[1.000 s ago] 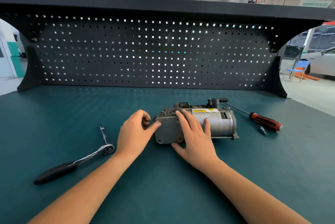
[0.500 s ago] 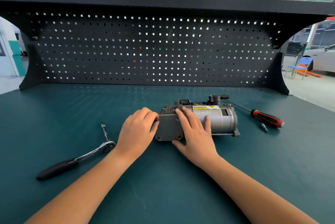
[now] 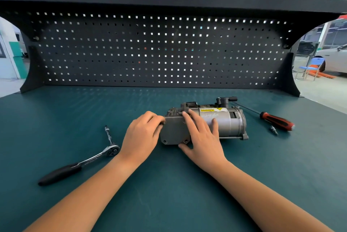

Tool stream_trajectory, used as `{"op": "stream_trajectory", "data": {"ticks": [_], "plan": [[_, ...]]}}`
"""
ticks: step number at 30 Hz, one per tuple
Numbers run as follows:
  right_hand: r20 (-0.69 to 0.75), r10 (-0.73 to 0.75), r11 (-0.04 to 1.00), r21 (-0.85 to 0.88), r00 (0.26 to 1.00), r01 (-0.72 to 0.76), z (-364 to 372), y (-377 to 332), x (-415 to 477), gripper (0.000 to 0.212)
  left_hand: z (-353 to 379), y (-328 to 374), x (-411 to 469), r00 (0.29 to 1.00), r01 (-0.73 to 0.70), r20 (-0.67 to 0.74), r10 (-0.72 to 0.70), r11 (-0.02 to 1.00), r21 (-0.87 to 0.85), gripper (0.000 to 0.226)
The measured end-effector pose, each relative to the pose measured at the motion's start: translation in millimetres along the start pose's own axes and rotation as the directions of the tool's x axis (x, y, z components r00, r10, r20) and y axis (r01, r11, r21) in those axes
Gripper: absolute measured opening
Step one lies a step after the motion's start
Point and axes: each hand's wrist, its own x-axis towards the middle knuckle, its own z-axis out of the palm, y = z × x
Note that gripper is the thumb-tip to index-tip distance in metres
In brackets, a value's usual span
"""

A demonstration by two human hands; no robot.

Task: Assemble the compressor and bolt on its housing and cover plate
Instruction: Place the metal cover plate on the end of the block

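Two hands: both are at the compressor (image 3: 225,122), with bare forearms reaching in from the front edge of the tabletop (image 3: 169,194).
Left hand (image 3: 142,135): the fingers are curled tight, their tips bunched against the upper left corner of the cover plate (image 3: 172,135). A small dark spot shows at the tips, but I cannot tell whether they pinch a bolt there.
Right hand (image 3: 203,138): flat and relaxed, holding nothing. The fingers lie straight over the top of the compressor where the plate meets the grey body. The thumb is spread out to the plate's lower right corner. The hand presses down and does not wrap round.
Compressor, place: on its side on the tabletop, about midway between the left and right edges, and nearer the rear edge than the front one.
Compressor, long axis: it runs left to right, roughly along the rear edge, with the plate end toward the left edge and the round ribbed end toward the right edge.
Cover plate: grey and flat, facing left and a little toward the person. Two round bolt bosses show along its lower edge.
Warning label (image 3: 213,109): yellow, facing up on the body.
Black fitting (image 3: 224,100): stands on the rear side near the right end.
Ratchet wrench (image 3: 82,162): left of the left hand and apart from it. Its black handle points toward the front left corner and its extension toward the rear edge.
Screwdriver (image 3: 276,120): right of the compressor, with the red-and-black handle toward the right edge and the thin shaft running back toward the fitting.
Small metal bit (image 3: 274,130): just in front of the screwdriver handle.
Pegboard (image 3: 159,53): black, standing along the rear edge.
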Motion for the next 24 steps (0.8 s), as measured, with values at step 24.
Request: {"op": "stream_trajectory", "data": {"ticks": [24], "plan": [[-0.081,-0.007,1.000,-0.027,0.997,0.005,-1.1,-1.0,0.8,0.082,2.4,1.1,1.4,0.999,0.027,-0.040,-0.030,0.998,-0.064,0.014]]}}
